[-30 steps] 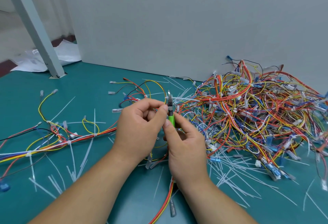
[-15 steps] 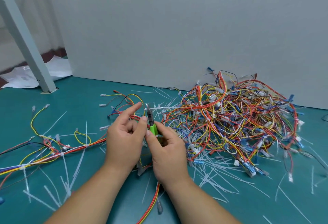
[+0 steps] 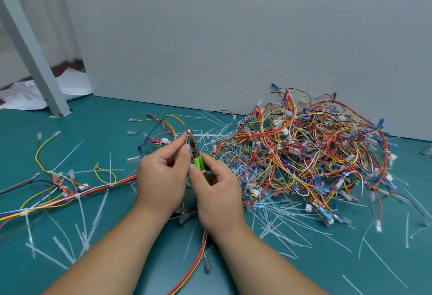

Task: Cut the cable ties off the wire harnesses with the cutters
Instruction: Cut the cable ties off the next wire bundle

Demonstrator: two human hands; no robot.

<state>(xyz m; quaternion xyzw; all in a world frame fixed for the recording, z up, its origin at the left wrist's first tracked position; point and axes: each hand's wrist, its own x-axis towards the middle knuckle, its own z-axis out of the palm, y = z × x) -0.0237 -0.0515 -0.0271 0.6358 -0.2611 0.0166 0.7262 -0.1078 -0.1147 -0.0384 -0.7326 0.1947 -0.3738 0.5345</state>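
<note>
Nearest me, a red, orange and yellow wire harness [image 3: 198, 253] trails back along the teal counter [image 3: 117, 126] toward the person, running up under the wrists and between the two hands. The right hand [image 3: 219, 196] is curled round the green handles of the cutters [image 3: 197, 161]. The tool's long axis points up and away from that hand, leaning a little to the left. The left hand [image 3: 161, 178] sits just beside it, thumb and forefinger pinching the harness wires right at the metal nose of the cutters, so the two hands all but touch there.

The coming cut turns on that meeting point. The tie to be cut should lie just beyond the left fingertips [image 3: 187, 148], straight ahead of the cutter nose, with the wires crossing the blades. I can't make out the tie itself, nor how far the jaws stand apart, because both are too small to see. By my reckoning the right hand has only to nudge forward and squeeze.

Out to the left of the left hand lies a long harness [image 3: 77, 192] with white ties round it. Cut ties [image 3: 287, 215] litter the counter on the right hand's far side. Further that way a large tangled pile of harnesses [image 3: 304, 152] is heaped against the grey partition [image 3: 233, 37], so plenty looks left to do.
</note>
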